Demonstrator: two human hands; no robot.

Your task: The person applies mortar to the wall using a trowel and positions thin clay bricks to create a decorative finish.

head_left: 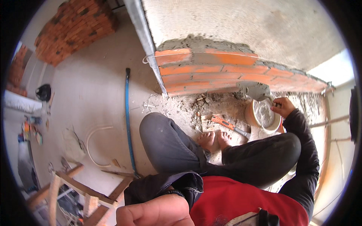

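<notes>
My right hand (283, 107) is closed round the handle of a trowel (254, 90). Grey mortar covers the trowel's blade, which is beside the low orange brick wall (209, 69). Below the trowel stands a round bucket (251, 114) with grey mortar in it. An orange-handled tool with a flared metal end (223, 121) lies on the ground between the bucket and my bare feet. My left hand (156, 211) is raised close to the camera at the lower edge. Its fingers run partly out of the picture, so what they do is hidden.
A taut string (211, 52) crosses the upper brick course. At the wall's left end stands a grey upright frame (145, 34). A long blue bar (128, 120) lies on the floor. Stacked bricks (77, 28) are at the far left; a wooden frame (81, 188) is near left.
</notes>
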